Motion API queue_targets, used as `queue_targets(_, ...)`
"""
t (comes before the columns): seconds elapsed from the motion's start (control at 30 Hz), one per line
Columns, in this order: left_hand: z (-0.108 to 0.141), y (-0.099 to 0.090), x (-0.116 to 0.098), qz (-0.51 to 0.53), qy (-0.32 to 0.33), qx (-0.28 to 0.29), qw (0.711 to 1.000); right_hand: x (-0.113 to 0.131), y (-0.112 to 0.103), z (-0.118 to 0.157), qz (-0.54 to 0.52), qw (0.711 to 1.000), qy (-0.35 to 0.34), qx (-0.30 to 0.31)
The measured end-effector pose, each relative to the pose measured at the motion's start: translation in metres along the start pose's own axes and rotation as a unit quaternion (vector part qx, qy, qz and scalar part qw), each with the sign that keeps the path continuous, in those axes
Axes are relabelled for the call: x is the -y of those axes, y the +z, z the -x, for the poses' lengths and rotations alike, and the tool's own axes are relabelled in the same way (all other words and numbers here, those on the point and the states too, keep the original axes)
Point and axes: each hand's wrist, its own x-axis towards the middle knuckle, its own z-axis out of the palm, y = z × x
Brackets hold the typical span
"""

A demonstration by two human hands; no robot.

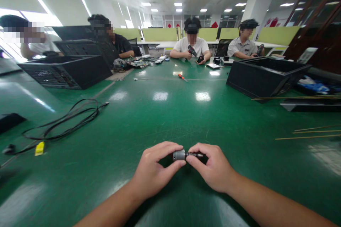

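Note:
My left hand [158, 165] grips a small grey metal cylinder [180, 155] between thumb and fingers. A thin, dark, stepped shaft [197, 155] extends from the cylinder's right end to a bright tip. My right hand [214, 166] pinches this shaft near the cylinder. Both hands are close together just above the green table [170, 120], with the cylinder lying roughly level. What the part belongs to cannot be made out.
A looped black cable [71, 122] with a yellow tag [39, 148] lies left. Black computer cases stand left [71, 72] and right [258, 78]. An orange screwdriver [181, 76] lies farther off. Thin rods [309, 136] lie right. Across the table a person [190, 44] holds a power drill [192, 51].

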Motion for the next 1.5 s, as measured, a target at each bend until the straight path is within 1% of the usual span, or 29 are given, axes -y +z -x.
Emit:
queue_targets(1.0, -0.0009, -0.0015, -0.0008, 0.004, 0.000, 0.005, 1.000, 0.0005, -0.0020, -0.0003, 0.005, 1.000, -0.003, -0.006)
queue_targets(1.27, -0.0012, -0.0022, -0.0002, -0.002, 0.015, -0.004, 1.000, 0.0009, -0.0019, -0.0011, 0.003, 1.000, -0.002, -0.004)
queue_targets(1.5, -0.0009, -0.0024, 0.0021, -0.008, 0.013, -0.001, 1.000, 0.0005, -0.0016, -0.0017, 0.001, 1.000, -0.001, -0.010)
